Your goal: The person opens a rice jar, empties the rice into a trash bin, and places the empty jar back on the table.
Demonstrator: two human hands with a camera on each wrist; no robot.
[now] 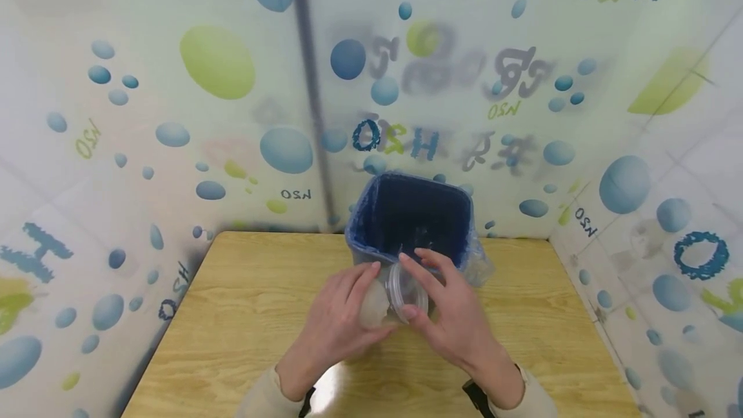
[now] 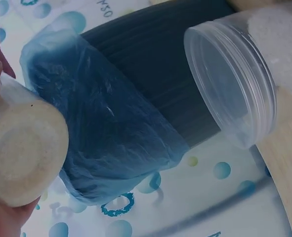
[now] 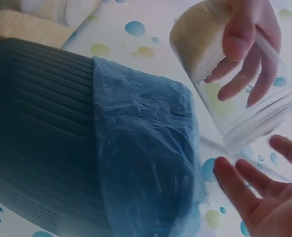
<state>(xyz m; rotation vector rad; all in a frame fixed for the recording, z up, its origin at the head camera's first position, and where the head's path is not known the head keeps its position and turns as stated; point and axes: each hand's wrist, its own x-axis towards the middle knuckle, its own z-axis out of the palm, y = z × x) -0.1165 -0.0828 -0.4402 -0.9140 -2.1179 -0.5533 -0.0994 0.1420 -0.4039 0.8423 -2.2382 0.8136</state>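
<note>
My left hand (image 1: 342,308) grips a clear plastic jar (image 1: 374,302) partly filled with a pale, off-white substance. It is tilted, its ridged rim pointing right; its pale base shows in the left wrist view. Beside the rim is my right hand (image 1: 453,315), fingers spread; in the right wrist view its fingertips (image 3: 225,165) stand slightly apart from the jar. Whether a clear lid covers the mouth I cannot tell. A second clear jar (image 2: 279,44) with white contents and an uncovered mouth appears at the right of the left wrist view, by the table.
A dark blue bin (image 1: 418,211) with a thin blue bag liner (image 3: 146,138) folded over its rim stands just beyond my hands. It is on a wooden table (image 1: 249,302), with bubble-printed curtains (image 1: 220,82) behind and at both sides.
</note>
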